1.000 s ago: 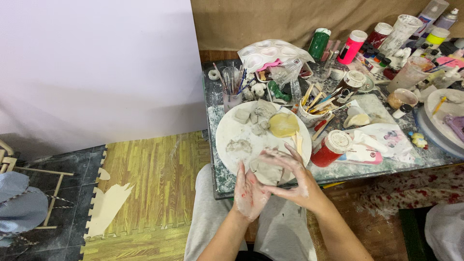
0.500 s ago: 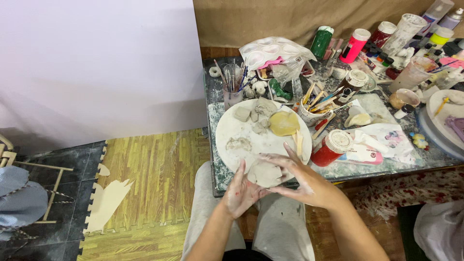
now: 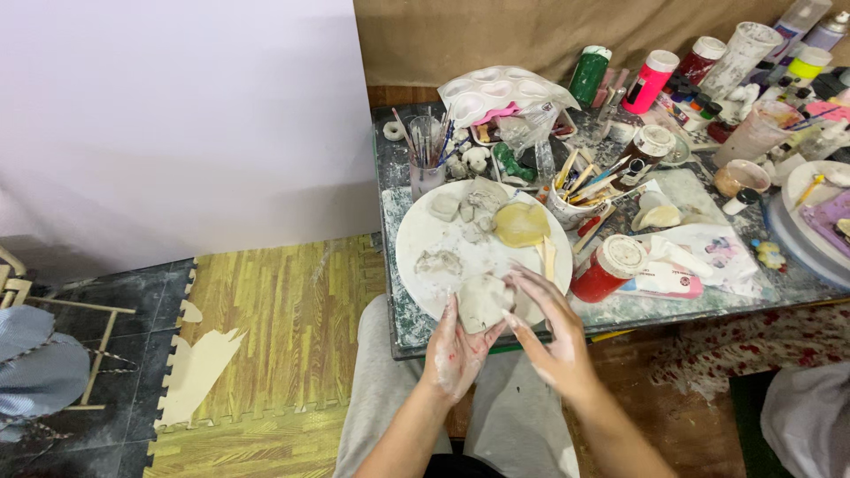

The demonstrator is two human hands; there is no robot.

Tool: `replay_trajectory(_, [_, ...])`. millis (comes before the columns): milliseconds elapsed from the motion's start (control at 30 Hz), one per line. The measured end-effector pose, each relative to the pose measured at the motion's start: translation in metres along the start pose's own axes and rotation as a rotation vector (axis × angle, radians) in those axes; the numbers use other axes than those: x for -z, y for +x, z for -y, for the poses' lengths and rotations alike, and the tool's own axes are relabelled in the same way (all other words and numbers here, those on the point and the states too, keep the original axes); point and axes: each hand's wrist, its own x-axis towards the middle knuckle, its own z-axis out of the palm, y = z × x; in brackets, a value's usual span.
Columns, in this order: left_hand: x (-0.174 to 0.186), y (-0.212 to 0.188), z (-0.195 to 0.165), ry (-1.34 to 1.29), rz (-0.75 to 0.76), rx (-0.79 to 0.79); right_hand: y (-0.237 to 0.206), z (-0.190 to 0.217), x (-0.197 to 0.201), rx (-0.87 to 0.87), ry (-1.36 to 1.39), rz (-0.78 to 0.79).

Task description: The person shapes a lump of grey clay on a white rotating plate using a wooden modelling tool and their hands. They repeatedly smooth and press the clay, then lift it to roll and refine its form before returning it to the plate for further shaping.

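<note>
A grey lump of clay [image 3: 482, 302] sits between both my hands, just over the near edge of a round white plate [image 3: 425, 235]. My left hand [image 3: 458, 347], dusted with clay, cups the lump from below. My right hand [image 3: 547, 329] presses against its right side, fingers spread. On the plate lie smaller grey clay pieces [image 3: 445, 206], a yellowish flat piece [image 3: 521, 223] and a wooden stick [image 3: 549, 258].
A paint-stained table [image 3: 673, 288] carries a red jar [image 3: 609, 266], a cup of brushes [image 3: 426, 161], a tool cup [image 3: 571, 196], paint bottles [image 3: 649, 80], a white palette [image 3: 496, 88] and a turntable [image 3: 810, 226]. Wood-pattern mats [image 3: 274, 327] cover the floor at left.
My hands lifted the clay lump from the plate's near edge and drew together around it; the left hand now cups it from beneath.
</note>
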Motion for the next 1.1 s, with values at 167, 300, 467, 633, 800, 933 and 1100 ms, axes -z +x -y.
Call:
replay_trajectory(167, [-0.010,-0.002,0.012,-0.047,0.117,-0.128,-0.037,-0.002,-0.039,-0.081,-0.129,-0.346])
replay_trajectory(300, [-0.017,-0.002,0.015,0.031,0.169,-0.175,-0.045,0.002,-0.050,-0.191,-0.088,-0.371])
replay_trajectory(467, [-0.017,-0.002,0.011,0.050,0.173,-0.155,-0.037,0.004,-0.056,-0.147,-0.096,-0.372])
replay_trajectory(633, [-0.014,-0.001,0.008,0.057,0.149,-0.141,-0.031,0.006,-0.052,-0.169,-0.148,-0.293])
replay_trajectory(800, [-0.018,-0.004,0.014,0.124,0.149,-0.216,-0.031,0.006,-0.056,-0.252,0.261,-0.360])
replay_trajectory(933, [-0.017,-0.007,0.013,0.280,0.194,-0.220,-0.033,0.003,-0.062,-0.217,0.173,-0.345])
replay_trajectory(1100, [0.004,0.003,0.004,0.677,0.112,-0.269,-0.033,-0.005,-0.054,-0.274,0.380,-0.359])
